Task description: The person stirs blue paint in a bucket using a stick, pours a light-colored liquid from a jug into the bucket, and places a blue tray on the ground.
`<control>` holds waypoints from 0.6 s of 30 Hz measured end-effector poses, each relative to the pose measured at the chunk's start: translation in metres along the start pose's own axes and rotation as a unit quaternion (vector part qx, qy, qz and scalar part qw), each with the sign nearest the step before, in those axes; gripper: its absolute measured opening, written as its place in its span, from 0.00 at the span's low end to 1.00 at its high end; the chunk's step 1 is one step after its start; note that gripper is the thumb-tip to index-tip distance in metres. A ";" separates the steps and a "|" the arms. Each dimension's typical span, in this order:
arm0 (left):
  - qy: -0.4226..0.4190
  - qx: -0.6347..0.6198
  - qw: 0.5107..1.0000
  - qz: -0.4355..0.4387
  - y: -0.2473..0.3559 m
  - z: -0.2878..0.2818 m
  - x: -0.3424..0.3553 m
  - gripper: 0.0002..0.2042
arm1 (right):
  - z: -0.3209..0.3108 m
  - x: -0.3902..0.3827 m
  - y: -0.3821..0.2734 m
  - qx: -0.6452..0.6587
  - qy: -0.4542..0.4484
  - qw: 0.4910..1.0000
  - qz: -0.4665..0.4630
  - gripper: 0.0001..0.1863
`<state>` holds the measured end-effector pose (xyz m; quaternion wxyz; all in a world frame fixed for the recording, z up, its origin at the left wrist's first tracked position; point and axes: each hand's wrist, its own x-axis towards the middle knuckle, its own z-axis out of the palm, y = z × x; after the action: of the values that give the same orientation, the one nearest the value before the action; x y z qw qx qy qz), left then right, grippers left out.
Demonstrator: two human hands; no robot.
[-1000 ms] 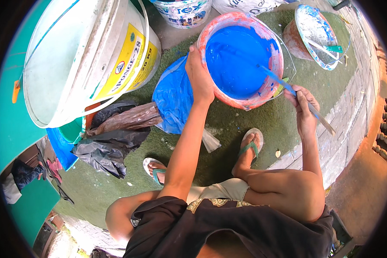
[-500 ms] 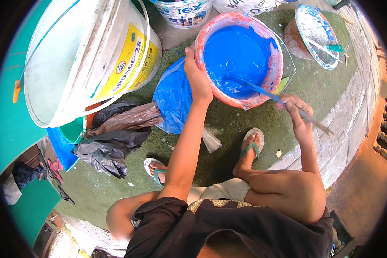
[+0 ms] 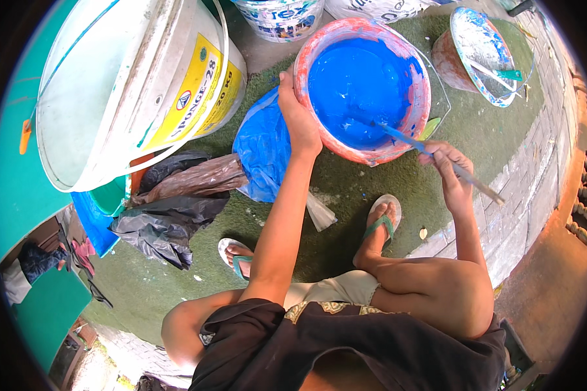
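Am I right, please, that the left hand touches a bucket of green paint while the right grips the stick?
The paint is blue, not green, as the head view shows; the left hand touches the bucket and the right hand grips the stick.

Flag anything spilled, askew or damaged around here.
Mostly mess: the held bucket and the small bucket at upper right are smeared with paint, crumpled dark bags lie loose on the turf, and pale specks dot it, perhaps old splashes. No puddle or break shows.

Paint (image 3: 352, 85): bright blue.
Bucket (image 3: 421, 94): red-orange, streaked white.
Stick (image 3: 409, 141): blue, brown at one end.
Sandals (image 3: 396, 207): white, green straps (image 3: 380, 225).
Shirt (image 3: 346, 335): dark brown, gold-patterned trim (image 3: 332, 306).
Turf (image 3: 336, 189): green.
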<state>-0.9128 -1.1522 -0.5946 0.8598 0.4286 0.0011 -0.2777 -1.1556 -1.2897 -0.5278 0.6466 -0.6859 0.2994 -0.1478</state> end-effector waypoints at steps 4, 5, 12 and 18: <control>-0.012 -0.004 1.000 0.004 0.003 -0.001 0.000 0.31 | 0.000 0.010 -0.004 -0.059 0.044 0.995 -0.062 0.10; -0.020 -0.011 1.000 0.010 0.003 -0.001 0.000 0.31 | 0.000 0.012 -0.005 -0.127 0.057 0.987 -0.085 0.10; 0.002 -0.004 1.000 0.002 0.003 0.000 0.000 0.32 | 0.007 0.006 -0.007 -0.143 -0.026 0.988 -0.046 0.10; -0.002 -0.006 1.000 -0.015 0.008 -0.002 -0.003 0.33 | 0.010 0.020 -0.008 -0.156 0.034 0.982 -0.104 0.10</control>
<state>-0.9107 -1.1460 -0.5891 0.8580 0.4231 0.0072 -0.2913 -1.1324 -1.2939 -0.5248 0.5026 -0.7999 0.2680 -0.1889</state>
